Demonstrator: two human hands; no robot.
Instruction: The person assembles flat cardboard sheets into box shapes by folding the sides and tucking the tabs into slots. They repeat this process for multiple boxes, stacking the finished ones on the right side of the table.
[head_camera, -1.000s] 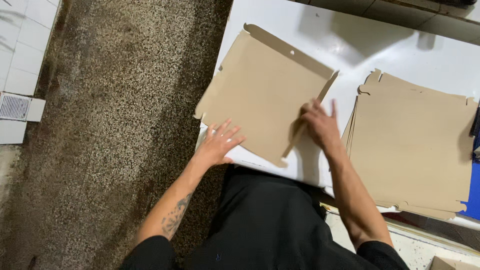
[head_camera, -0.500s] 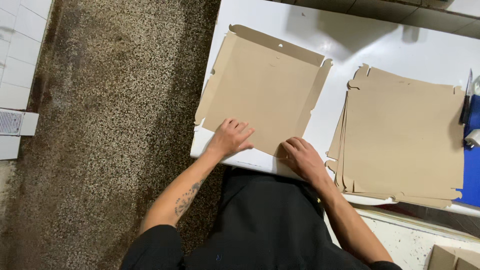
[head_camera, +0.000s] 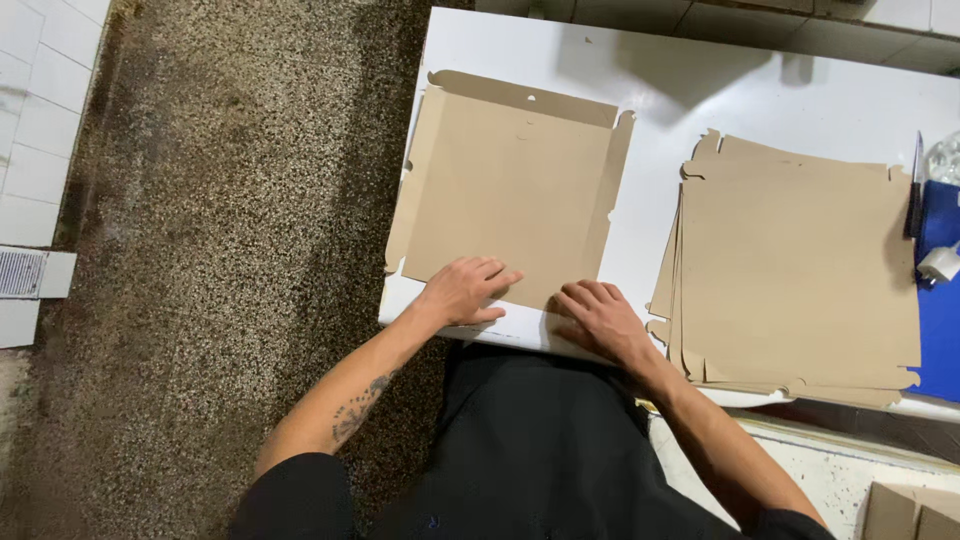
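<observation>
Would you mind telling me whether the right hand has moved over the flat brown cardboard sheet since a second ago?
Yes. The right hand has slid from the flat brown cardboard sheet's right flap down to its near edge, at the white table's front.

You are standing in a packing or box-making workroom — not a home. A plain white table (head_camera: 700, 90) carries a flat brown cardboard box blank (head_camera: 510, 185) with its flaps scored, and to the right a stack of identical blanks (head_camera: 800, 265) lies ready. The floor (head_camera: 220, 250) on the left is speckled terrazzo edged with white tiles (head_camera: 35, 120) — a hard, bare work surface. More cardboard pieces (head_camera: 910, 510) sit low at the near right.
</observation>
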